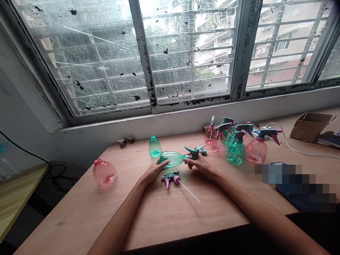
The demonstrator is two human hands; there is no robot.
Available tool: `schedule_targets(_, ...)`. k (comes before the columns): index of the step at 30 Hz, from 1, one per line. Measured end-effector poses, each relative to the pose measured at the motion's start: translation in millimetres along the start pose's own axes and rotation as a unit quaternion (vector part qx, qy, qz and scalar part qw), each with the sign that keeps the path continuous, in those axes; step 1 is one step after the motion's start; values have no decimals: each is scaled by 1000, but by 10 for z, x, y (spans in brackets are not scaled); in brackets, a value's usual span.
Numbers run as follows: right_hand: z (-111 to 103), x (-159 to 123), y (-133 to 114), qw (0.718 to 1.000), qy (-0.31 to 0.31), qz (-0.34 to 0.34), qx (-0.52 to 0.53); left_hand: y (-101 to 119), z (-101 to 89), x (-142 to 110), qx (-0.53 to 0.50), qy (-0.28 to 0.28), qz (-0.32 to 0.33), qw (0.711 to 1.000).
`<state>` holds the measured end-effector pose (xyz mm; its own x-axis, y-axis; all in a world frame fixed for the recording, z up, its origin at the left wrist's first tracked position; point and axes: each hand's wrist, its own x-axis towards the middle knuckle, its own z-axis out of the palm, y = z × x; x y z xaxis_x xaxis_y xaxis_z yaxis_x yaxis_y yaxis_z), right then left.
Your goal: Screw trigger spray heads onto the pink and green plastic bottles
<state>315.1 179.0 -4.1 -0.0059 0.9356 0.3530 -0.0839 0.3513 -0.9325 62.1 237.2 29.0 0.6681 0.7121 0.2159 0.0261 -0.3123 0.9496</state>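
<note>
My left hand (155, 170) is wrapped round the base of a clear green bottle (171, 159) lying sideways, its neck toward the right. My right hand (199, 163) grips a black and green trigger spray head (195, 152) at that neck. A thin white tube seems to run right from the spray head's green collar; whether head and neck are joined, I cannot tell. Just below my hands a second spray head (171, 177) with pink trigger and collar lies on the table, its tube pointing toward me. An open-necked green bottle (154, 147) stands behind my left hand.
A pink bottle without a head (104, 173) is at the left of the wooden table (79, 212). Several pink and green spray bottles (236, 152) cluster at right, near a white cable (292, 148) and a cardboard box (309, 126). Two small brown blocks (126, 141) sit by the window wall.
</note>
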Motion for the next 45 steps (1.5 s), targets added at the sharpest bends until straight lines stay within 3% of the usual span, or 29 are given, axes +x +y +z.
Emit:
schedule_targets(22, -37, 5, 35, 1000, -11, -16, -17, -76, -37, -1, -12, 7, -7, 1000)
schedule_targets(29, -50, 12, 81, 999, -22, -12, -29, 4, -5, -2, -14, -7, -8, 1000)
schedule_targets(45, 4, -15, -8, 999, -7, -18, 29, -51, 0, 11, -48, 7, -21, 999)
